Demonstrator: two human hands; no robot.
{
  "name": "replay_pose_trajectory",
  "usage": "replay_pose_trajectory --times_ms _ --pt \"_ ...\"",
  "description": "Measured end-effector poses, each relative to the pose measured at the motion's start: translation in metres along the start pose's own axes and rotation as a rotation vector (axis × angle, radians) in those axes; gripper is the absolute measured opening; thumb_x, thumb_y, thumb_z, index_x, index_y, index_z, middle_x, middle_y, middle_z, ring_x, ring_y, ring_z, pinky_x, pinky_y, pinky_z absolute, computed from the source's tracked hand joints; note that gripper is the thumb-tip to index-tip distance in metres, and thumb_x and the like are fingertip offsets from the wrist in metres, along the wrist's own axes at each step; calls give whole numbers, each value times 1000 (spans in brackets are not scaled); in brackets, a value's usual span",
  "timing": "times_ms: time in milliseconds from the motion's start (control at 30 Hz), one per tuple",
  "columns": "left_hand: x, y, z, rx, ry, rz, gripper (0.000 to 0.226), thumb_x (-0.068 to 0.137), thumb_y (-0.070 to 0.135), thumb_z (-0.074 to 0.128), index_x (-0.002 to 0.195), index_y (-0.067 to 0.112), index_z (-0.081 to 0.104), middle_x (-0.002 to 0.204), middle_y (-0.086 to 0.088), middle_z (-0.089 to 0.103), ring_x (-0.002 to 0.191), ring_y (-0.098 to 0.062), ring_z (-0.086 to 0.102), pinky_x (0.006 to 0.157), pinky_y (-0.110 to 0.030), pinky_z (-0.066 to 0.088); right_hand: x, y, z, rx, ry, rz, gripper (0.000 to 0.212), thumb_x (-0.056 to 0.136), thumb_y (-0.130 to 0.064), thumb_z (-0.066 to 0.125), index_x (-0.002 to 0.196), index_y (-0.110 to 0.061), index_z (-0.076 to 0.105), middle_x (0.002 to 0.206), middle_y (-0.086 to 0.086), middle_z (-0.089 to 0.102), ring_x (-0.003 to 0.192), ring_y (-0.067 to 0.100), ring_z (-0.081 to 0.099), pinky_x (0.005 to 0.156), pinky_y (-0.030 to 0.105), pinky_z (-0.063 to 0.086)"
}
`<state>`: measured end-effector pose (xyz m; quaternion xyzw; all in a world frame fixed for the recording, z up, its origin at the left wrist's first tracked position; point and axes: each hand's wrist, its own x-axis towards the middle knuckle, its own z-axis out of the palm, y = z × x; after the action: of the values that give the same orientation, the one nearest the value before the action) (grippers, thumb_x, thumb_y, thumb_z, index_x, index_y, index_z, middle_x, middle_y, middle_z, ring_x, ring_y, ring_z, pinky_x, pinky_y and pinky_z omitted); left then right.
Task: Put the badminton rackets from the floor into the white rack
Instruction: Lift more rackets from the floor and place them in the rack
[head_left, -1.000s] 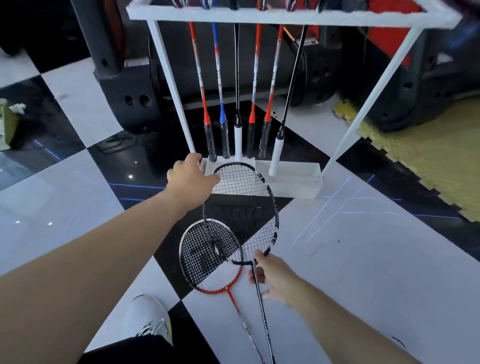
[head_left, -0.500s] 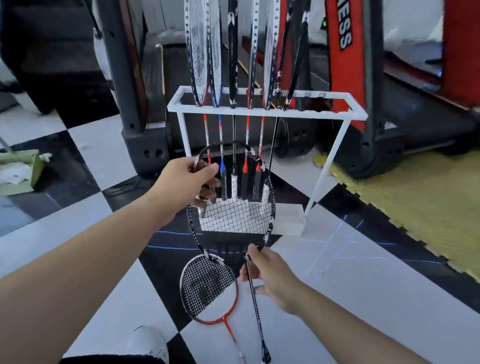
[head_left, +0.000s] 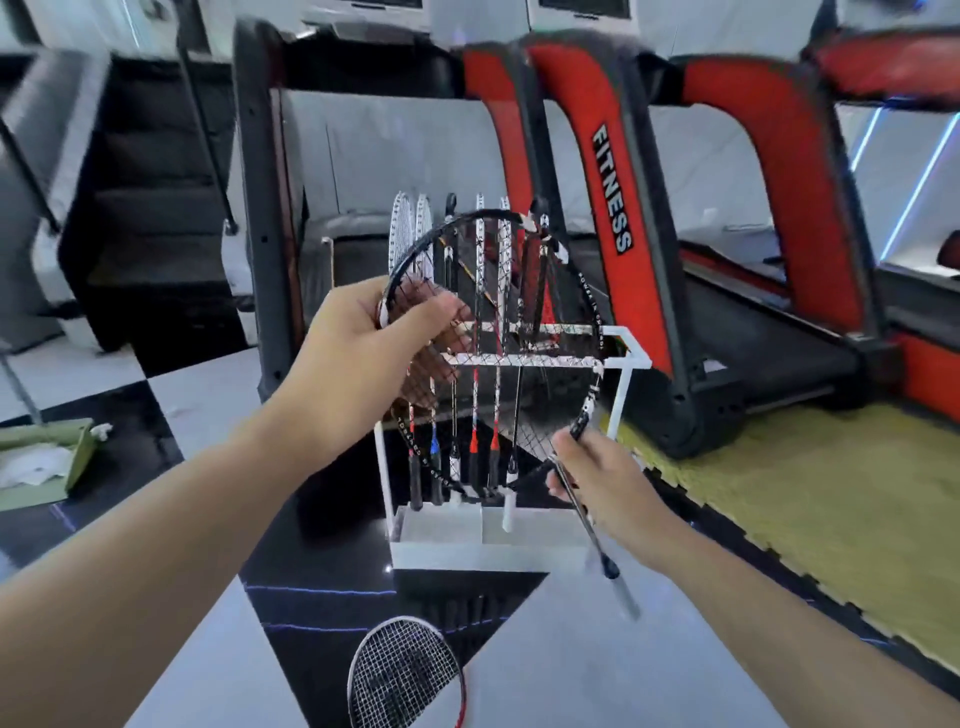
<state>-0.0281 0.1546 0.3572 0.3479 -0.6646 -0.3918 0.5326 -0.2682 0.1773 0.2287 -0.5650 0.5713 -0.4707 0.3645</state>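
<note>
black racket (head_left: 582, 291) lifted in front of white rack (head_left: 636, 358) | left hand (head_left: 363, 358) grips head rim, right hand (head_left: 597, 478) pinches shaft | light, stiff frame, strings fragile: hold rim/shaft | red racket (head_left: 405, 675) on floor

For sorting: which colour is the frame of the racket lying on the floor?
Red and white, in the head view: floor racket.
</note>
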Motion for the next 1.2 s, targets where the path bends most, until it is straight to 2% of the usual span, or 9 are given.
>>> replay_pose_trajectory --times_ms 67,200,333,533,633,733,867,1033,1200 --pt "-4 17 2 25 11 100 22 104 25 64 98 7 75 85 -10 78 68 -31 72 60 -41 62 3 -23 -18 -94 43 -80 33 106 -37 48 82 -16 54 72 3 59 60 4 58 65 13 48" --pt "-14 49 10 28 91 314 20 104 28 61 93 19 75 86 -7 79 77 -37 75 66 -51 62 8 -67 -51 -126 78 -171 36 104 -48 48 82 -20 55 65 -13 55 71 11 55 70 28 42" --pt "-18 80 20 -2 194 475 24 101 36 61 94 17 74 87 -16 76 77 -45 70 65 -66 57 11 -119 -77 -197 148 -300 66 87 -73 42 95 -9 56 82 -6 53 79 13 54 85 38 47" --pt "-10 125 36 36 290 693 46 104 31 59 93 -13 61 79 -33 65 67 -52 62 52 -57 54 30 -185 -104 -369 177 -337 91 82 -91 22 133 -22 53 126 -8 63 108 -1 55 89 24 35" --pt "1 149 45 100 303 729 40 105 30 58 88 -5 66 76 -21 69 67 -41 66 54 -49 55 44 -205 -112 -331 188 -324 93 85 -87 21 149 -24 43 128 -21 57 123 12 52 91 18 31" --pt "10 165 53 178 327 759 41 105 33 56 83 0 65 67 -14 65 61 -35 64 52 -46 52 58 -216 -116 -290 154 -294 107 76 -96 22 156 -26 33 163 5 37 150 25 36 115 40 32" --pt "20 171 63 283 320 769 38 107 34 54 83 6 66 64 -12 64 59 -28 60 57 -45 48 71 -221 -121 -202 -30 -170 118 62 -105 28 161 -45 4 173 -17 2 158 24 19 119 70 25" --pt "38 168 73 325 330 750 39 106 31 52 80 5 64 63 -10 64 59 -26 58 59 -45 47 89 -215 -118 -236 -100 -173 112 64 -104 23 160 -49 4 173 -15 -1 154 29 31 126 58 20" --pt "63 162 85 417 332 714 41 108 30 51 79 3 63 59 -13 61 54 -29 54 52 -40 41 107 -206 -107 38 -161 -112 97 83 -82 34 164 -34 8 174 -6 -1 158 27 16 125 53 28"
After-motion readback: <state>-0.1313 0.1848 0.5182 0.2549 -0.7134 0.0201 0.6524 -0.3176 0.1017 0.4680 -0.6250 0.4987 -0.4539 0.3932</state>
